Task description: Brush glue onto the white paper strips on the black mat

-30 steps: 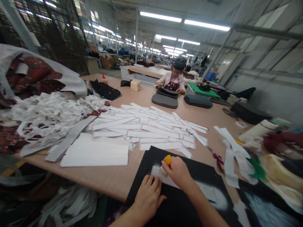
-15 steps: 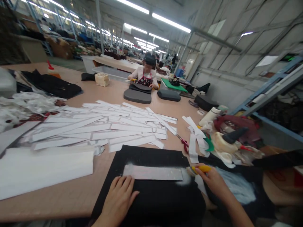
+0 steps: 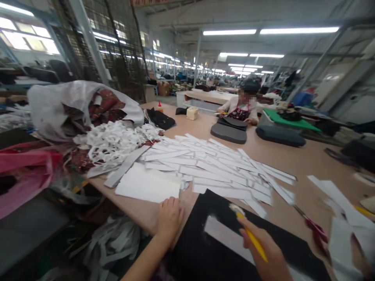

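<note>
My right hand (image 3: pixel 263 246) grips a yellow-handled brush (image 3: pixel 250 234), its pale bristles over the black panel (image 3: pixel 202 234). Under that hand, a grey-white strip (image 3: pixel 225 236) lies on the panel, partly hidden by my fingers. A whitish smear shows at the strip's left end. My left hand (image 3: pixel 170 214) is at the lower right corner of a large white sheet (image 3: pixel 149 183), fingers together and curled against its edge; the thumb is mostly hidden. Many loose white strips (image 3: pixel 211 168) spread over the table just beyond the panel.
Red-handled scissors (image 3: pixel 315 228) and white pieces (image 3: pixel 340 199) lie to the right. White scraps (image 3: pixel 114 144) and a plastic bag (image 3: pixel 55 109) are heaped on the left. Across the table (image 3: pixel 193 130), a person (image 3: pixel 240 109) sits behind grey padded pieces (image 3: pixel 228 132).
The view has swung left. My left hand has left the strip for the white sheet's corner. My right hand has brought the brush from the strip's right end to above the strip.
</note>
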Motion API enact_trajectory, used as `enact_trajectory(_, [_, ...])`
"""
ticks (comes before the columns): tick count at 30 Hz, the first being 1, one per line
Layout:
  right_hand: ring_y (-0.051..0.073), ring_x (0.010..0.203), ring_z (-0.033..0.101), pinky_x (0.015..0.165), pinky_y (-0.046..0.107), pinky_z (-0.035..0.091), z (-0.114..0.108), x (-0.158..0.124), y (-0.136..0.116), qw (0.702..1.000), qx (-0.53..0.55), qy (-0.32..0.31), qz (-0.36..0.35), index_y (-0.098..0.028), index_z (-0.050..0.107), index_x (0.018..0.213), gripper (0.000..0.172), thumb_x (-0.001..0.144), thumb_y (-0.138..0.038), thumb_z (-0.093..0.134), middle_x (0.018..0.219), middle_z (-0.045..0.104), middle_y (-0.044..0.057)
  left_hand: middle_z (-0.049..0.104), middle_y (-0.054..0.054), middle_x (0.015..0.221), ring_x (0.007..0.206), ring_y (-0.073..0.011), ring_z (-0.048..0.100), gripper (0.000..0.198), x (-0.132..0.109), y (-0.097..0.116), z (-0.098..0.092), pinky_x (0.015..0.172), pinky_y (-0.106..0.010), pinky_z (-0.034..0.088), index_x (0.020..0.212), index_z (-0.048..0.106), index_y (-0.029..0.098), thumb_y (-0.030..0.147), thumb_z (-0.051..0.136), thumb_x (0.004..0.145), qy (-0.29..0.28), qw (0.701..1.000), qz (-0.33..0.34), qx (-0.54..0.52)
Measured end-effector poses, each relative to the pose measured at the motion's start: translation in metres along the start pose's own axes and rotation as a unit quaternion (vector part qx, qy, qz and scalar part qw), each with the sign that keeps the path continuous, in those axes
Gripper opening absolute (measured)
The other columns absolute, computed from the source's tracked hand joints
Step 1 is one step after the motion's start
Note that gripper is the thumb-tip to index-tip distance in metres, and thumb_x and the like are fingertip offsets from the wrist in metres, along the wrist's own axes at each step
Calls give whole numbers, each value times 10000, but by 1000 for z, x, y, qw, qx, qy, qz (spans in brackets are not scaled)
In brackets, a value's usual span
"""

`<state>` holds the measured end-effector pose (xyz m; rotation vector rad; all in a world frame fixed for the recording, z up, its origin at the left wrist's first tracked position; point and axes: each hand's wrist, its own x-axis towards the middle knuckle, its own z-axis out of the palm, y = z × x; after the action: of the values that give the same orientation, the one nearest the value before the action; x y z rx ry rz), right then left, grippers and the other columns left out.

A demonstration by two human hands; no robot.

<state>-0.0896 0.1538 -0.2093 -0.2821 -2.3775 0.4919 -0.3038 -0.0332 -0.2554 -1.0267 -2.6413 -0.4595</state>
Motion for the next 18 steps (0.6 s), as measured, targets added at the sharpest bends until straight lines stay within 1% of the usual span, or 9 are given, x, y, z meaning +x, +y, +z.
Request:
enact_trajectory(2, [145, 593, 592, 566, 248, 491, 35, 15, -21, 999, 24, -28, -36, -243, 525, 1173, 297, 887, -227, 445, 678, 633, 2, 563, -89, 841, 832, -254, 518, 159, 5, -7, 2, 746, -392, 379, 859, 578, 141, 263, 483, 821, -20, 999, -41, -1])
enact_trajectory(4, [149, 612, 593, 586, 258, 486, 64, 28, -36, 997, 33, -35, -64, -220, 537, 1138, 286, 884, -176, 413, 681, 635, 9, 567, -92, 834, 833, -250, 522, 169, 8, -12, 4, 751, -385, 366, 827, 582, 141, 237, 444, 836, -35, 997, -63, -21])
enact_trajectory(7, [156, 632, 589, 611, 277, 477, 96, 43, -49, 995, 48, -46, -79, -200, 544, 1084, 288, 861, -121, 380, 710, 646, 17, 585, -77, 820, 824, -228, 538, 202, 10, -20, 5, 745, -358, 361, 789, 590, 153, 172, 397, 844, -47, 995, -74, -52])
enact_trajectory(10, [168, 697, 587, 649, 293, 462, 125, 57, -60, 992, 75, -57, -80, -195, 530, 1053, 300, 832, -92, 356, 789, 661, 34, 606, -50, 787, 792, -198, 558, 170, 11, -29, 7, 711, -315, 369, 750, 593, 165, 154, 437, 817, -61, 990, -90, -94])
enact_trajectory(12, [174, 736, 581, 684, 300, 445, 145, 64, -67, 990, 83, -72, -89, -190, 527, 1024, 273, 826, -99, 363, 844, 656, 48, 618, -32, 750, 734, -171, 568, 141, 12, -34, 9, 673, -284, 378, 730, 594, 170, 168, 472, 801, -71, 983, -107, -128])
enact_trajectory(14, [180, 732, 568, 689, 303, 422, 164, 69, -72, 987, 58, -99, -110, -188, 531, 983, 234, 834, -111, 368, 832, 643, 50, 624, -12, 709, 674, -144, 571, 124, 15, -38, 12, 630, -254, 386, 714, 594, 175, 188, 498, 791, -77, 975, -127, -163])
enact_trajectory(16, [195, 709, 555, 670, 309, 395, 179, 71, -75, 984, -1, -123, -130, -180, 535, 964, 220, 838, -106, 370, 752, 624, 43, 620, 10, 659, 624, -121, 570, 108, 21, -49, 10, 591, -225, 391, 684, 583, 177, 176, 517, 769, -75, 967, -151, -193])
enact_trajectory(18, [209, 688, 544, 656, 316, 366, 190, 69, -75, 980, -62, -130, -134, -171, 535, 960, 232, 828, -79, 367, 683, 600, 37, 594, 25, 588, 562, -110, 558, 116, 31, -72, -4, 557, -215, 394, 640, 558, 173, 149, 514, 745, -55, 958, -190, -209])
